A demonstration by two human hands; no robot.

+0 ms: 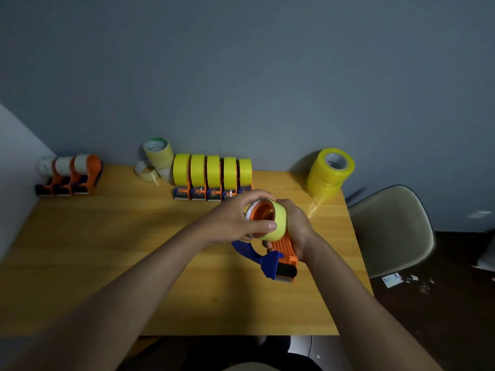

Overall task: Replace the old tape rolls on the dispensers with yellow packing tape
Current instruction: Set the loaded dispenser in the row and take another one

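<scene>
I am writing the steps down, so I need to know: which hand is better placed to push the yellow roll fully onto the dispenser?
Probably the left hand: its fingers and thumb already curl round the yellow roll at the orange hub. The right hand is occupied holding the dispenser body.

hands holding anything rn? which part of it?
Both. The left hand grips the yellow tape roll by its rim, on the dispenser's hub. The right hand holds that orange dispenser by its body, under the roll.
</scene>
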